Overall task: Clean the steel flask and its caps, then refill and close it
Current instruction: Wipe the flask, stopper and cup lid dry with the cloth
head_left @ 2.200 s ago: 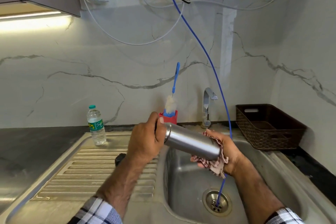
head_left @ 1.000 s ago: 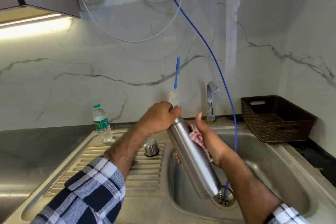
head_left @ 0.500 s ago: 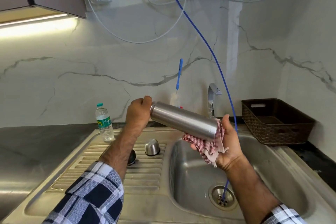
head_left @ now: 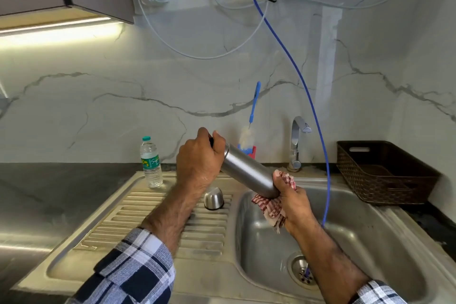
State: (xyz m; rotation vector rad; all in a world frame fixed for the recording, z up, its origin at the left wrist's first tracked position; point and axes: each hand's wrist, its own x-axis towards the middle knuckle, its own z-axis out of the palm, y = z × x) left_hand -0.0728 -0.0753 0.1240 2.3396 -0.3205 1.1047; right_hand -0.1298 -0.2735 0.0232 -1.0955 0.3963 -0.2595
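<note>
A person is standing at a steel sink (head_left: pixel 251 286), holding a steel flask (head_left: pixel 249 173) in the centre of the frame, above the line where the ribbed draining board meets the basin.

Compared with half a second ago, the flask is sitting a little steeper, its capless mouth end raised toward the upper left and its base dipping toward the lower right. A second ago it was pointing almost straight down at the drain. The right hand has shifted too: the checked cloth (head_left: pixel 271 207) is now bunched under and around the base instead of spread along the side. This suggests the outside is being wiped section by section, so the cleaning stage is probably drawing to an end, with refilling and closing not yet begun.

The left hand (head_left: pixel 198 158) is curling its fingers around the flask's neck, hiding the mouth. The right hand (head_left: pixel 291 200) is clamping the cloth against the flask's base, thumb on top of the metal. The flask's bare middle is spanning the gap between the two hands.

A domed steel cap (head_left: pixel 213 198) is resting on the draining board just below the flask. A small plastic water bottle (head_left: pixel 151 163) is standing at the board's upper left. A blue hose (head_left: pixel 313 111) is running down into the drain.
</note>
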